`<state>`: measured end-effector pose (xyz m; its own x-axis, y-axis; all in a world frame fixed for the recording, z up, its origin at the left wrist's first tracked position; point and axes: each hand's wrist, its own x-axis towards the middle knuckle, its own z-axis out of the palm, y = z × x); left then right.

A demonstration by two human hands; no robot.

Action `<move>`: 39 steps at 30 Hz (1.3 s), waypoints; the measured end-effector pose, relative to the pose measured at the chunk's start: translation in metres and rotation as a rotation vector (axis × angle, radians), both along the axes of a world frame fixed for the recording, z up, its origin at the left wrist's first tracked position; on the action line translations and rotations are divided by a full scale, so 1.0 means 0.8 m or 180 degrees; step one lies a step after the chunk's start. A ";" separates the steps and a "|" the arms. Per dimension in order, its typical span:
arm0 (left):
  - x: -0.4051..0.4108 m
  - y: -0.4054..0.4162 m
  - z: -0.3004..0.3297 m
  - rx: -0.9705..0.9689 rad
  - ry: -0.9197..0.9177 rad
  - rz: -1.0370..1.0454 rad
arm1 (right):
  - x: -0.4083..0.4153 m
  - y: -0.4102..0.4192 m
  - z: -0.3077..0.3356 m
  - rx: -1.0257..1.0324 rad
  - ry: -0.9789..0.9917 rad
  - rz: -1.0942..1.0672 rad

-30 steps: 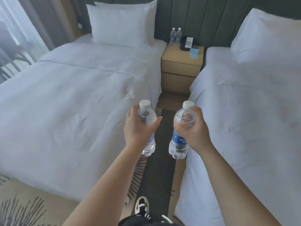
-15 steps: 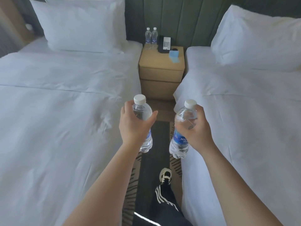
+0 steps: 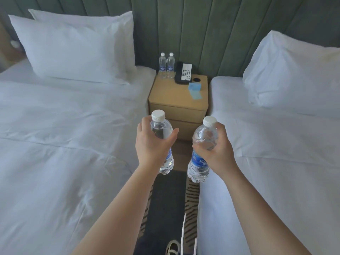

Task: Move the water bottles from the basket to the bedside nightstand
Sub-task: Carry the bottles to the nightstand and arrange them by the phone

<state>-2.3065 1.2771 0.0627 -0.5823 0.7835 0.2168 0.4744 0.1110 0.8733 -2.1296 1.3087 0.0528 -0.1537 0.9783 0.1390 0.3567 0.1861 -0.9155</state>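
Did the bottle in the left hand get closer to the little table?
Yes. The left-hand bottle has moved forward toward the nightstand; its cap now overlaps the drawer front.

A clear aisle is left between the two beds up to the nightstand [image 3: 176,96]. Its back edge is taken up by two standing bottles [image 3: 166,65], a telephone [image 3: 184,72] and blue cards [image 3: 195,91]; the front left of the top is left bare.

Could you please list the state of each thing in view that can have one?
Left hand: closed round a capped, upright bottle.
Right hand: closed round a capped bottle, slightly tilted.
Two bottles on nightstand: capped, upright, side by side.
Nightstand: drawers shut.
Phone: handset on cradle.
Beds: made, pillows in place.
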 end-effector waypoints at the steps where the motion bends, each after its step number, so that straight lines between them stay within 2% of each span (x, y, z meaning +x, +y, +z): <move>1: -0.003 0.019 0.000 -0.0013 0.0000 -0.0001 | -0.003 0.020 -0.001 -0.0012 0.0019 0.0017; 10: -0.062 0.204 -0.022 -0.0079 0.0031 0.0033 | -0.061 0.206 -0.022 -0.0119 0.0035 0.0014; 22: -0.202 0.487 -0.022 -0.0103 -0.0092 -0.0103 | -0.209 0.488 -0.021 -0.0079 0.0017 -0.0132; 39: -0.264 0.707 -0.060 0.0008 -0.0233 -0.0256 | -0.270 0.704 -0.050 -0.0324 -0.0115 -0.0037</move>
<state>-2.5179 1.8428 0.0148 -0.5320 0.8278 0.1779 0.4165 0.0730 0.9062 -2.3458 1.8716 0.0131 -0.1453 0.9888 0.0333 0.3914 0.0884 -0.9160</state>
